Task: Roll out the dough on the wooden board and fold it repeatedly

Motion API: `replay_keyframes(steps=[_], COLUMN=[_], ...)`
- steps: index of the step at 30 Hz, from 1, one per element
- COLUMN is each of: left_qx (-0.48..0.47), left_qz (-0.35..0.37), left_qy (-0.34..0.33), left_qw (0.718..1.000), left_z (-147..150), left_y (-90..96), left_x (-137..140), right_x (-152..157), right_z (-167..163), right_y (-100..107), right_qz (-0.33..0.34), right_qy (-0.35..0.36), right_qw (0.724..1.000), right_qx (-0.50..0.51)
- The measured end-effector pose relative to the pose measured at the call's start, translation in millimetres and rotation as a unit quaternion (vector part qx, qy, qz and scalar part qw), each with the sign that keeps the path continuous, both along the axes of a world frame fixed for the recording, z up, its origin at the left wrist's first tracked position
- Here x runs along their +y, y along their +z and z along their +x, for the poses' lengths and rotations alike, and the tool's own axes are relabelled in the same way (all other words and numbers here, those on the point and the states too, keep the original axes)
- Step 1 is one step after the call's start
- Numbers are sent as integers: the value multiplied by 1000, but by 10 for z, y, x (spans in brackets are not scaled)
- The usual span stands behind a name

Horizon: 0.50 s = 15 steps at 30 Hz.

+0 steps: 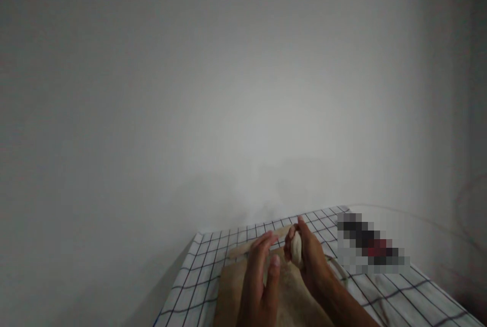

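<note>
left hand (261, 281) spread — right hand (312, 258) curled around a pale doughy lump (297, 251)

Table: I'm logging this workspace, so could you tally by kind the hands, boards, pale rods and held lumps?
Hands: 2, left hand and right hand
Board: 1
Rod: 1
Held lump: 1
Total: 5

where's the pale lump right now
In the head view, low and right of centre: the pale lump is in the right hand, over the brown board.
</note>
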<state>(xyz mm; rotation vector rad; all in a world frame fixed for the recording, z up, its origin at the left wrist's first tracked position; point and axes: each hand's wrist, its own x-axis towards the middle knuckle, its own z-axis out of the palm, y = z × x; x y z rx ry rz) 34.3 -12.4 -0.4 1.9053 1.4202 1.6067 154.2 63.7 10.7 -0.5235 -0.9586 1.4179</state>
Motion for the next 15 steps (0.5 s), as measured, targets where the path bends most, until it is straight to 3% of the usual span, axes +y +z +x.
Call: replay_keyframes(steps=[3, 7, 10, 12, 15], left_qx=[83, 89, 149, 237, 337], left_qz=[63, 35, -17, -34, -58], left_qy=[3, 44, 42, 19, -29], left_qw=[995, 995, 988, 971, 939], left_z=[36, -74, -186, -191, -92], left_y=[111, 390, 483, 413, 236], left_x=[75, 316, 409, 377, 244], right_x=[-237, -288, -48, 166, 413], right_z=[-82, -36, 80, 156, 213], right_y=[82, 94, 50, -4, -150], right_qz=[-20, -29, -30, -24, -3], right_qy=[138, 250, 174, 76, 40], right_qw=[987, 966, 984, 994, 984], right_qx=[84, 52, -19, -74, -175])
